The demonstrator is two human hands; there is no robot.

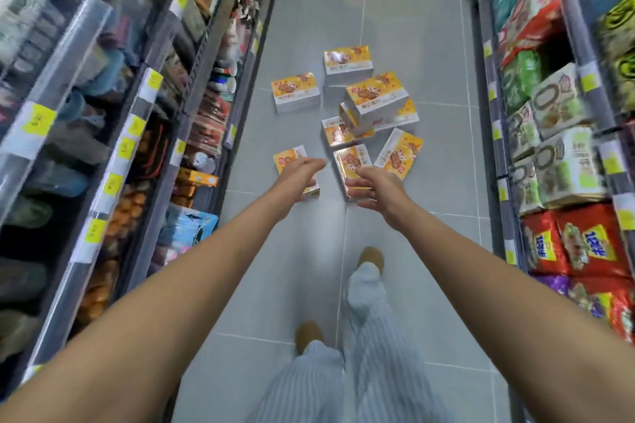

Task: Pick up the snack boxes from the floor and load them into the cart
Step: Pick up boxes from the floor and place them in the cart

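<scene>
Several yellow and white snack boxes lie scattered on the grey tiled aisle floor ahead of me. One box [347, 62] lies farthest, another [294, 91] to its left, and a small pile [377, 98] sits in the middle. My left hand [298, 178] reaches out over the nearest left box [288, 157], fingers apart, holding nothing. My right hand [378, 187] stretches over the near box [352, 160], fingers spread and empty. A tilted box [398, 153] lies just right of it. No cart is in view.
Stocked shelves line both sides of the narrow aisle: the left shelf [137, 120] with yellow price tags, the right shelf [556, 148] with packaged goods. My legs in striped trousers and brown shoes [369, 257] stand on the floor below my arms.
</scene>
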